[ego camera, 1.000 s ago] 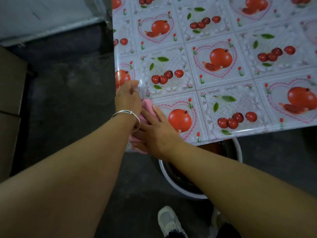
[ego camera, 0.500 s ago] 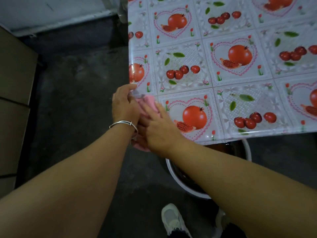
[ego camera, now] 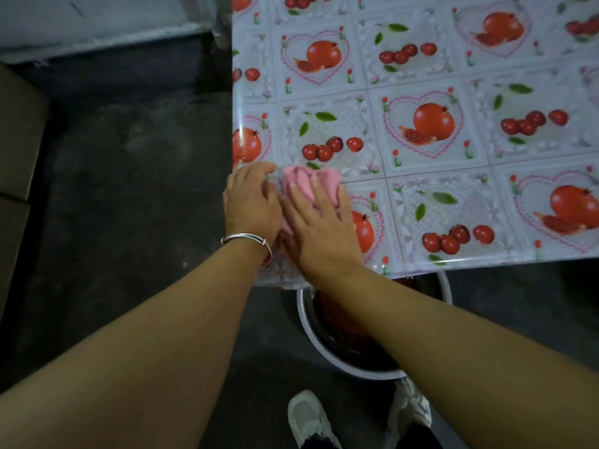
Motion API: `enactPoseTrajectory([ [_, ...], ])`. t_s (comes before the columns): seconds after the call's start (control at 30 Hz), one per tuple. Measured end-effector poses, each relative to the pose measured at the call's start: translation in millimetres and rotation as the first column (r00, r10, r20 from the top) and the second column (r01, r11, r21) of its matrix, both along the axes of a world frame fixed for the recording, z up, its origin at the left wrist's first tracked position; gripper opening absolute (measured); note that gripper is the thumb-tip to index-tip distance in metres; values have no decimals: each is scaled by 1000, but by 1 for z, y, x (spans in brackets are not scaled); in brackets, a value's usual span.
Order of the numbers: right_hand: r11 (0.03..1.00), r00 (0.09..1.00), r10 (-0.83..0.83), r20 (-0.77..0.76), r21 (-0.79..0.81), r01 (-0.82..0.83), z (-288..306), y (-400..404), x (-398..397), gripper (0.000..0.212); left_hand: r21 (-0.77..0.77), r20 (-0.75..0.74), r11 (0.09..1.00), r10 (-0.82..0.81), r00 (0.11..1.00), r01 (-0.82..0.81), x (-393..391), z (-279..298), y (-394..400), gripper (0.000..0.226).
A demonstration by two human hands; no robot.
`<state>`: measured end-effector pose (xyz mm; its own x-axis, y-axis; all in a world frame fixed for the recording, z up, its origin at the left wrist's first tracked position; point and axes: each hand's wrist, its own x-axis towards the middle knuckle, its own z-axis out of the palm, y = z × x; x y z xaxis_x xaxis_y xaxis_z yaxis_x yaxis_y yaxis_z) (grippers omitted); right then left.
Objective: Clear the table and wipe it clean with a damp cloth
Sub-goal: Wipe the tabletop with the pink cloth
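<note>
A pink cloth [ego camera: 299, 179] lies on the near left corner of the table [ego camera: 453, 163], which has a glossy cover printed with pomegranates and cherries. My right hand [ego camera: 319, 225] presses flat on the cloth, fingers spread over it. My left hand [ego camera: 251, 202], with a silver bangle at the wrist, rests at the table's left edge, its fingers touching the cloth's left side. Much of the cloth is hidden under both hands. No other loose objects show on the table.
A white-rimmed basin [ego camera: 340, 345] with dark contents stands on the floor under the table's near edge, below my right forearm. My white shoes [ego camera: 308, 416] are beside it. Cardboard boxes [ego camera: 16, 131] stand at the far left. The floor is dark concrete.
The cloth and both hands have shifted from the table's corner edge further onto the tabletop, and more of the cloth now shows ahead of my right fingers.
</note>
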<state>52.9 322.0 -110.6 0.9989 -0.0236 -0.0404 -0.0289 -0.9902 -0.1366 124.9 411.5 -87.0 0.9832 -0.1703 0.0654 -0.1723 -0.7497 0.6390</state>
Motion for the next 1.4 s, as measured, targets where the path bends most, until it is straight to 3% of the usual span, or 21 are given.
enactPoseTrajectory([
  [0.07,984,985,165,46,64,-168,-2,-16,-3,59,46,16,998,-36,999,35,-2,-1,-17,31],
  [0.17,951,949,309,57,-4,-309,-9,-74,-15,58,88,28,994,-73,997,70,-7,-2,-45,32],
  [0.33,990,994,-105,34,-88,108,-10,-190,-60,62,199,31,959,-213,977,203,-22,-10,-87,45],
  [0.47,869,867,-492,77,-15,495,-10,-192,-63,63,331,-12,892,-323,946,308,-33,-22,-112,47],
  [0.53,832,829,-552,89,-4,555,-10,-163,-53,61,375,-55,870,-323,945,319,-38,-26,-118,50],
  [0.7,984,977,-169,128,-28,174,-9,-139,-50,53,405,-30,877,-268,963,257,-39,-16,-135,51],
  [0.83,984,986,145,76,-111,-137,-9,-208,-64,58,339,14,897,-306,952,283,-41,-15,-166,57],
  [0.87,986,992,114,48,-126,-107,-7,-230,-71,60,338,32,895,-321,947,292,-41,-16,-172,59],
  [0.93,982,991,-136,3,-132,135,-3,-266,-85,62,326,58,899,-328,943,292,-41,-18,-183,60],
  [1.03,848,849,-527,39,-39,528,0,-282,-89,69,270,112,915,-339,934,299,-39,-20,-198,56],
  [1.1,743,743,-669,0,-30,669,3,-261,-71,69,239,129,930,-317,940,281,-36,-21,-205,53],
  [1.13,733,733,-680,-24,-33,680,1,-247,-59,67,227,133,940,-290,948,255,-33,-22,-208,50],
  [1.2,842,842,-539,8,-5,539,-1,-215,-39,63,211,162,953,-253,954,217,-26,-23,-212,43],
  [1.27,964,962,-267,59,0,268,-4,-201,-27,56,207,189,957,-245,951,205,-16,-24,-213,34],
  [1.33,1000,998,-8,55,-3,8,-3,-221,-22,55,234,177,952,-244,954,200,-8,-24,-211,31],
  [1.4,988,989,135,67,-87,-129,-2,-257,-22,60,253,173,949,-235,957,187,-5,-22,-211,37],
])
